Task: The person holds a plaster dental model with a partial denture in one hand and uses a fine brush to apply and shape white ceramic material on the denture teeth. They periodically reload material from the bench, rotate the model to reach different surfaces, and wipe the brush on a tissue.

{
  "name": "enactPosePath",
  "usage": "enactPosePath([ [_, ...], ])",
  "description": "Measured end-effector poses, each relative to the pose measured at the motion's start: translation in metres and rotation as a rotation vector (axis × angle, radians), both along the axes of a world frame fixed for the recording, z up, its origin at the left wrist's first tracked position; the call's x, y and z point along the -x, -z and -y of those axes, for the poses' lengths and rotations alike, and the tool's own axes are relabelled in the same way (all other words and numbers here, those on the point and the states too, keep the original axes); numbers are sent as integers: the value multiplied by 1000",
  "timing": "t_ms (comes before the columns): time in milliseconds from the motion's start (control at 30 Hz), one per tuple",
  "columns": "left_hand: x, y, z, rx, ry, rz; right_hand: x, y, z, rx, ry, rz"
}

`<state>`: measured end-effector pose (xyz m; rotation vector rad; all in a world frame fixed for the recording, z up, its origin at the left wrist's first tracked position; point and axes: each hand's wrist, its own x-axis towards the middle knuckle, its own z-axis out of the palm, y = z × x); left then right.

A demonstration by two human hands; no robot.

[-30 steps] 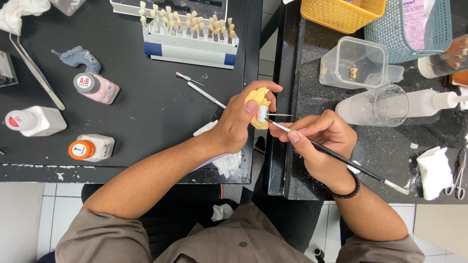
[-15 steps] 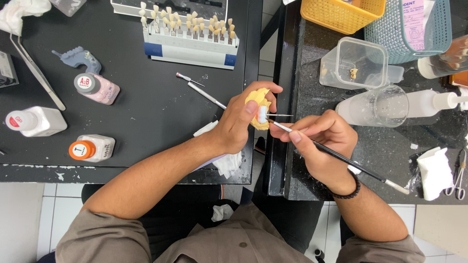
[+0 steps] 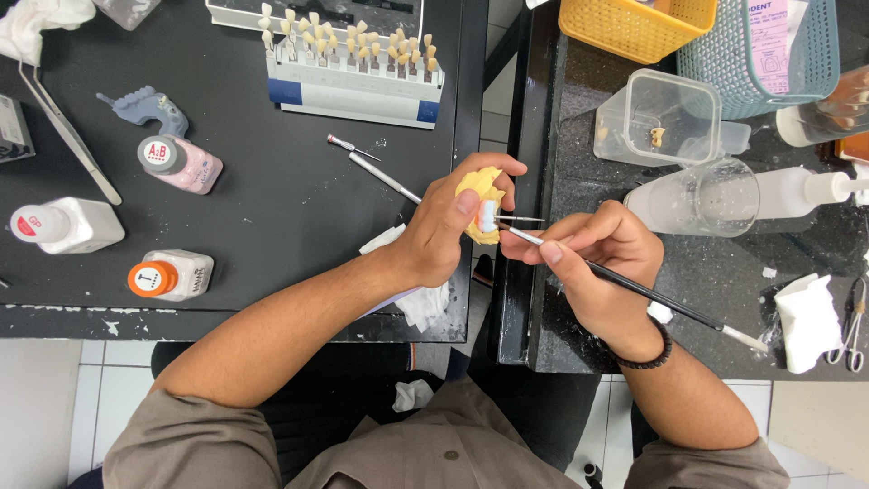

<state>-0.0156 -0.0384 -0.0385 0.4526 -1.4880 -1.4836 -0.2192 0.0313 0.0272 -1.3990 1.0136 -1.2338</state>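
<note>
Yellow dental model (image 3: pixel 477 186) sits pinched in the left hand (image 3: pixel 441 228), raised over the gap between the two dark counters, with a small white tooth piece (image 3: pixel 488 215) showing on its right face. The left fingers (image 3: pixel 498 167) are curled closed around the model, thumb pressed at its lower edge. The right hand (image 3: pixel 599 263), at 3 o'clock from the model, grips a thin dark-handled brush (image 3: pixel 634 290) with fingers closed in a pen hold; the brush's pale tip touches the white piece, and its handle runs off toward 4 o'clock. A black band circles the right wrist.

On the left counter (image 3: pixel 272 190), a rack of tooth shade tabs (image 3: pixel 353 68) lies at 11 o'clock from the model, and a slim metal instrument (image 3: pixel 380 172) lies just beside the left hand at 10 o'clock. Three small bottles stand well apart at 9 o'clock: a pink one (image 3: pixel 176 163), a white one (image 3: pixel 68 226) and an orange-capped one (image 3: pixel 170 274). At 2 o'clock, on the right counter, are a clear plastic box (image 3: pixel 656 118) and a clear cup (image 3: pixel 697 195). A yellow basket (image 3: pixel 634 25) sits at 1 o'clock.
</note>
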Motion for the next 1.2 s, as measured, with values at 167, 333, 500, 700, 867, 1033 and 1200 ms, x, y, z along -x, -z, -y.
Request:
enactPosePath([
  [167, 0, 0, -1, -24, -12, -9, -1, 0, 0, 23, 22, 81],
  [333, 5, 0, -1, -185, 46, -189, 1, -3, 0, 172, 146, -39],
  [500, 8, -2, -2, -260, 83, -260, 1, -9, 3, 331, 237, -333],
  [700, 12, -2, -3, -232, 74, -282, -5, -9, 11, 594, 187, -439],
  [867, 13, -2, -4, -179, 25, -269, -8, -10, 11, 596, 193, -470],
  [1033, 11, -5, -4, -179, 22, -262, -7, -17, 12, 618, 157, -564],
  [1200, 10, -6, -4, -170, 18, -247, -8, -20, 14, 640, 152, -592],
])
